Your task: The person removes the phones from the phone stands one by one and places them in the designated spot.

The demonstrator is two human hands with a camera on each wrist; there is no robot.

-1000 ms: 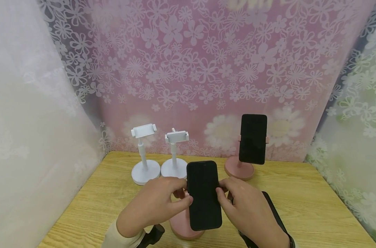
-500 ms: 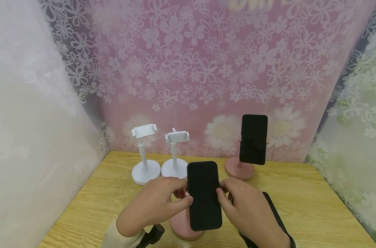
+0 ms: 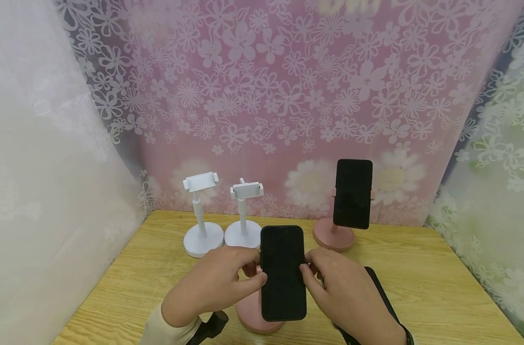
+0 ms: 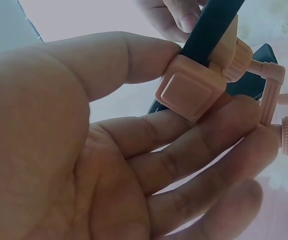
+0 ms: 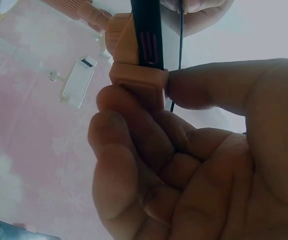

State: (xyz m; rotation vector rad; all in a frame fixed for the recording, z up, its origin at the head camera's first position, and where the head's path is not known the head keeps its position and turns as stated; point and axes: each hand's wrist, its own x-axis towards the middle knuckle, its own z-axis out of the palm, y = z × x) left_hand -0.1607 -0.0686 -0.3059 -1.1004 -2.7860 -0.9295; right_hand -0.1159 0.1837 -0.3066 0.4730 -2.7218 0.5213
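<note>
Phone point(image 3: 283, 274) has straightened slightly, long axis seemingly upright.

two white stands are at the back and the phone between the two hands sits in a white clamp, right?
No: the clamp is pink, not white, as the left wrist view shows. It holds the phone between the left hand and the right hand; two white stands are at the back.

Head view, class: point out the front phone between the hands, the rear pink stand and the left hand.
Front phone point(image 3: 283, 273), head view: middle of its dark screen.
Rear pink stand point(image 3: 332, 238), head view: its round base.
Left hand point(image 3: 215, 276), head view: back of the hand.
</note>
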